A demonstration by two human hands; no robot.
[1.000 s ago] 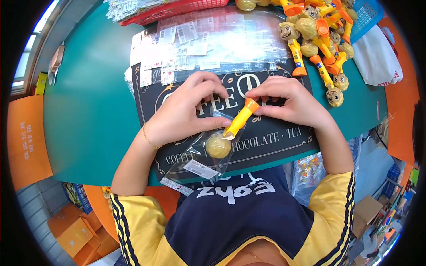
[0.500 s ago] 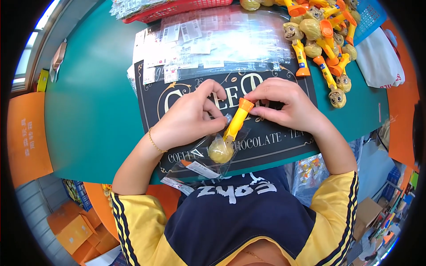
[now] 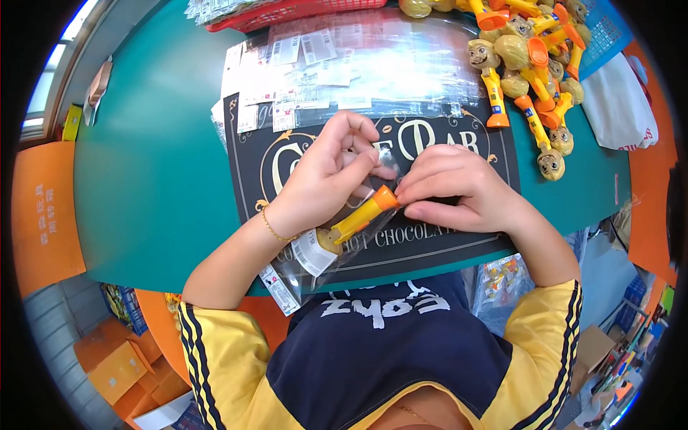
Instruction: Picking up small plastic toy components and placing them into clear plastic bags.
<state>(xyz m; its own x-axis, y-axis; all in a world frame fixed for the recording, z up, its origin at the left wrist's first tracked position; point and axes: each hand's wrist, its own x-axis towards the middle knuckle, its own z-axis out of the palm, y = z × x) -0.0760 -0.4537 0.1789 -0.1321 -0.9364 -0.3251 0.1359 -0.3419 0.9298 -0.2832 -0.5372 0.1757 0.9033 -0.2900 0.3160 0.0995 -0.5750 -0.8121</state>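
Observation:
A head-topped toy (image 3: pixel 357 220) with a yellow stem and flared orange end lies slanted inside a clear plastic bag (image 3: pixel 290 261), its head low and partly hidden by a white label. My left hand (image 3: pixel 331 166) is closed, thumb against curled fingers, on the bag's upper edge. At the toy's orange end, my right hand (image 3: pixel 459 188) pinches with thumb and fingertips. A second white printed label (image 3: pixel 281 290) sits at the bag's lower corner, by the table edge.
Below the hands lies a black printed mat (image 3: pixel 444 251). Flat clear bags (image 3: pixel 401 72) with labels are spread beyond it. Similar toys (image 3: pixel 537 64) are heaped at the far right, beside a blue basket (image 3: pixel 602 36) and a white bag (image 3: pixel 620 100). A red basket (image 3: pixel 301 13) stands at the back.
The toy has gone deeper into the bag, its head moving down-left behind the label. My left hand has closed on the bag's edge; my right hand has come slightly lower with the orange end.

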